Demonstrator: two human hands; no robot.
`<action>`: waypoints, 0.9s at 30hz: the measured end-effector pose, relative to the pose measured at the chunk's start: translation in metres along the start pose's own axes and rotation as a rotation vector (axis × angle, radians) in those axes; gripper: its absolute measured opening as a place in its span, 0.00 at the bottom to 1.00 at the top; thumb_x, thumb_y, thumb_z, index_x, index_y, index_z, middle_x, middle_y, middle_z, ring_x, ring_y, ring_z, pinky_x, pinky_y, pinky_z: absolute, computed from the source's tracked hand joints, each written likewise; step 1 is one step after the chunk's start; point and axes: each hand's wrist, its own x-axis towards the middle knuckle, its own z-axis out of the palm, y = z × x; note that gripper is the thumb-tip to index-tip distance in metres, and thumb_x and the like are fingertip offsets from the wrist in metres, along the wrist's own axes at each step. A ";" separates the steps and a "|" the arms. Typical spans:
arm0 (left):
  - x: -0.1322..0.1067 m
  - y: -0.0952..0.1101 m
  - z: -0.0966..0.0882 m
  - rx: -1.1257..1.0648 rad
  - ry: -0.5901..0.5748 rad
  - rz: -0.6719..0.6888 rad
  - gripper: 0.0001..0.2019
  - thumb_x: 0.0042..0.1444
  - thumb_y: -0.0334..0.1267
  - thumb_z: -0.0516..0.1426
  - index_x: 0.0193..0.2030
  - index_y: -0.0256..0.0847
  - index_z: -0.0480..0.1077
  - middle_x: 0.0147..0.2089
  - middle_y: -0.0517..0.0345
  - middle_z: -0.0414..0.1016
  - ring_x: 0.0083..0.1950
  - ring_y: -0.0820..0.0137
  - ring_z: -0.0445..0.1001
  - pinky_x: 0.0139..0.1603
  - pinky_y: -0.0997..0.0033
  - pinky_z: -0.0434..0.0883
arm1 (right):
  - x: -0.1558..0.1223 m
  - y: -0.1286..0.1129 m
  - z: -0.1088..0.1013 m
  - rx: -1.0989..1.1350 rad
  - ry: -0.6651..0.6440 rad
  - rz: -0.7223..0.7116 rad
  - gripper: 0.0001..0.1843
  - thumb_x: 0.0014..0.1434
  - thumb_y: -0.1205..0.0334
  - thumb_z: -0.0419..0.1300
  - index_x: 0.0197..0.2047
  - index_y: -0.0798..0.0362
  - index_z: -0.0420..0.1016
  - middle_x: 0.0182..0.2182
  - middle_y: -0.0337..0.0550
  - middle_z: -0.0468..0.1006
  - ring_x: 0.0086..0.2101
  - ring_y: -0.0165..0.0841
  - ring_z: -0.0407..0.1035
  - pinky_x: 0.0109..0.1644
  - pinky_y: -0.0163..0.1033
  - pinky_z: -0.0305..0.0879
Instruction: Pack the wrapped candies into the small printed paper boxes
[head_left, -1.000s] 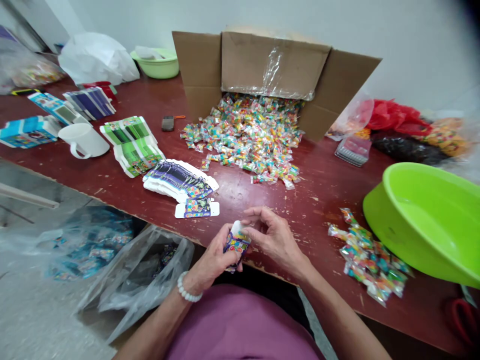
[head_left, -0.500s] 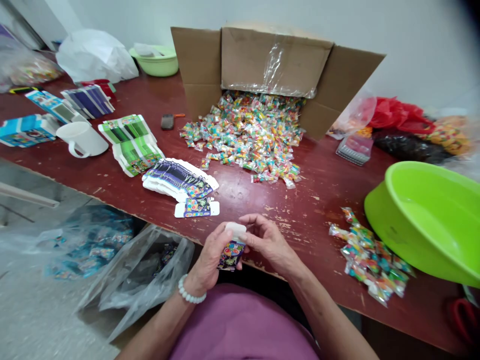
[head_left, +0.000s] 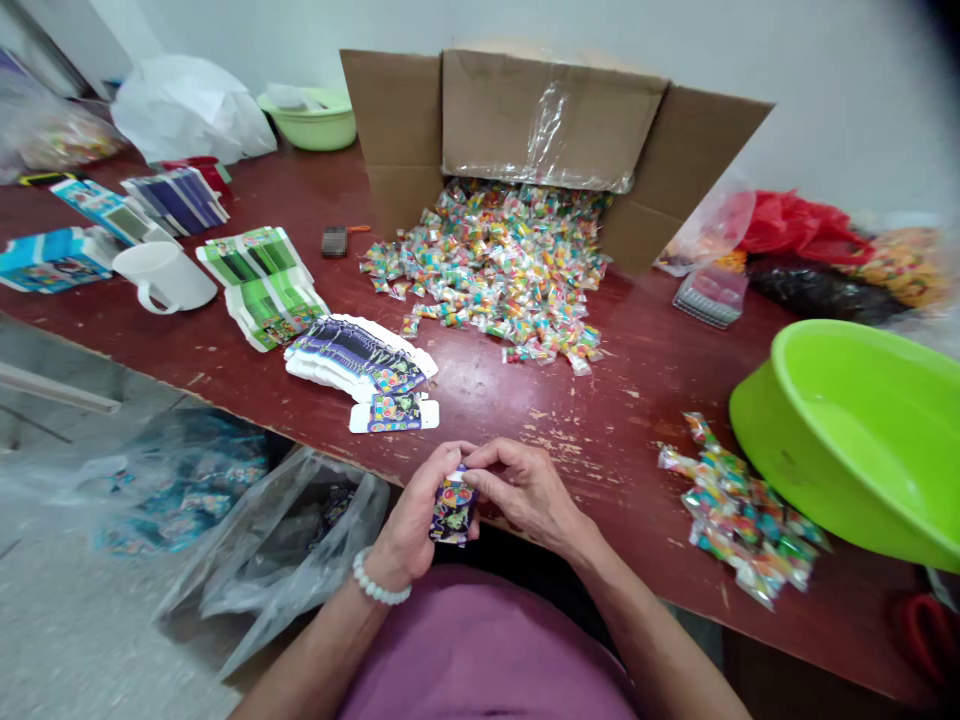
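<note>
A small dark printed candy box [head_left: 453, 512] is gripped in my left hand [head_left: 411, 520], upright in front of my waist. My right hand [head_left: 529, 492] has its thumb and fingers closed at the top end of the same box, where a bit of white flap shows. Just beyond my hands, a flattened purple box [head_left: 396, 412] with white end flaps lies by a fanned stack of purple cartons [head_left: 352, 355]. Farther back, wrapped candies [head_left: 517, 270] spill in a heap out of a cardboard carton [head_left: 551, 120].
A lime green basin [head_left: 795, 450] stands at the right, beside a smaller pile of candies [head_left: 739, 520]. Green cartons [head_left: 262, 285] and a white mug [head_left: 165, 277] are at the left. Below the table's edge sits a bag-lined box [head_left: 285, 550].
The white flap that stood up at the box's top is now folded down, mostly under my fingers. My right hand has moved slightly left and closer to my left hand.
</note>
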 end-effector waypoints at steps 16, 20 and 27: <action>0.002 0.007 -0.002 -0.133 0.093 -0.111 0.20 0.60 0.40 0.55 0.56 0.35 0.73 0.34 0.56 0.78 0.21 0.72 0.73 0.17 0.73 0.72 | -0.007 -0.002 0.013 0.189 -0.096 0.014 0.08 0.64 0.55 0.61 0.41 0.49 0.77 0.46 0.45 0.76 0.33 0.30 0.73 0.34 0.35 0.72; -0.004 0.011 -0.014 -0.070 0.159 0.012 0.22 0.58 0.44 0.57 0.58 0.38 0.71 0.40 0.54 0.79 0.25 0.71 0.75 0.19 0.73 0.72 | -0.001 0.005 0.026 0.147 -0.091 0.006 0.12 0.61 0.55 0.64 0.47 0.48 0.74 0.47 0.44 0.75 0.33 0.30 0.71 0.35 0.35 0.70; -0.053 0.034 -0.102 0.441 0.770 0.325 0.27 0.54 0.54 0.60 0.54 0.36 0.74 0.35 0.54 0.79 0.30 0.67 0.77 0.30 0.71 0.75 | 0.069 0.033 0.045 -0.344 0.101 0.040 0.15 0.62 0.60 0.60 0.51 0.52 0.73 0.43 0.46 0.75 0.38 0.36 0.70 0.44 0.41 0.67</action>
